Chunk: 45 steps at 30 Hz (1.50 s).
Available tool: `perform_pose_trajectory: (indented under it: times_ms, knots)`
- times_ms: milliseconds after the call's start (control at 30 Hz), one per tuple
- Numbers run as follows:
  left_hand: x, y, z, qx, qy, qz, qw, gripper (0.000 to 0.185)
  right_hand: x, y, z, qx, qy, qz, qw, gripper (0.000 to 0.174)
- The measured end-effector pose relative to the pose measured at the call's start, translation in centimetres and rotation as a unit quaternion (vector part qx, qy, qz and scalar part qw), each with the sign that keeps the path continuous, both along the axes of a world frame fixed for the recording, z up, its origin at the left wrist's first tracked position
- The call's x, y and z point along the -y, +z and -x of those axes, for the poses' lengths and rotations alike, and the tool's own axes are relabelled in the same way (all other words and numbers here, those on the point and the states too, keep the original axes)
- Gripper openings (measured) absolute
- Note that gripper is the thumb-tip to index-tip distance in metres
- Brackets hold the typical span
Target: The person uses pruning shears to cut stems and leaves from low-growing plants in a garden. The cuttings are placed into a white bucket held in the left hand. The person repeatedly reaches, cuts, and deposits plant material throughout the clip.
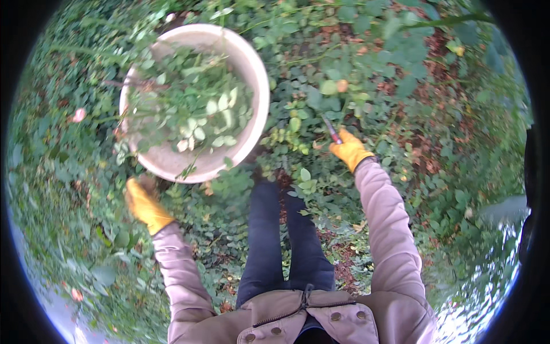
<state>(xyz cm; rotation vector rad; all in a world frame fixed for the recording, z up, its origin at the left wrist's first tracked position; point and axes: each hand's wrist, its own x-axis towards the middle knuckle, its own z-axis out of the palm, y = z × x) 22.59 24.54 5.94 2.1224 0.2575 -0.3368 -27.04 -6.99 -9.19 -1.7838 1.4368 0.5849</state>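
A yellow work glove covers my right hand (351,149), which grips a slim cutting tool (332,130), probably pruning shears, with a red handle. Its metal end points up and left among rose leaves. My left hand (147,207), in a matching glove, is just below the lower left rim of a round, pale tub (261,96). Blur hides its fingers, and I cannot tell whether it touches the tub or holds anything. Inside the tub lies a loose heap of leafy green cuttings (193,94), some showing pale leaf undersides.
Dense rose foliage (86,163) surrounds me, with a pink bloom (79,115) at left. Brown dead leaves (425,159) cover ground at right. A thick green stem (451,20) crosses close at upper right. My legs (266,241) stand among low leaves.
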Motion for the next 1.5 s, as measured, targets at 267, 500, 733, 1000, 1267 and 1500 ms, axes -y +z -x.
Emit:
perform_pose_trajectory:
  times_ms: [267, 500, 733, 1000, 1267, 1500]
  knots:
    - [-5.7, -15.8, -10.6, -0.151, -0.036, -0.019, 0.988, 0.064, -4.6, 7.5, -3.0, 0.062, -0.035, 0.094, 0.993, 0.06]
    - [-6.3, -19.7, -12.5, -0.265, -0.107, 0.104, 0.953, 0.04, -7.3, 14.0, -4.7, 0.216, -0.093, 0.215, 0.948, 0.053]
    - [-3.9, -18.6, -9.9, 0.008, -0.366, 0.025, 0.93, 0.045, -10.2, 20.7, -5.7, 0.197, -0.148, 0.119, 0.962, 0.06]
    - [-6.3, -4.6, -5.0, -0.021, -0.285, 0.109, 0.952, 0.022, -14.3, 23.4, -0.8, 0.263, -0.232, 0.089, 0.932, 0.064]
    - [-13.4, 15.7, 10.4, -0.049, -0.166, 0.022, 0.985, 0.033, -18.6, 26.2, 6.9, 0.319, -0.329, 0.033, 0.888, 0.065]
    - [-15.3, 9.2, 20.5, -0.18, -0.088, 0.166, 0.965, 0.043, -20.9, 27.3, 14.0, 0.279, -0.331, 0.043, 0.9, 0.063]
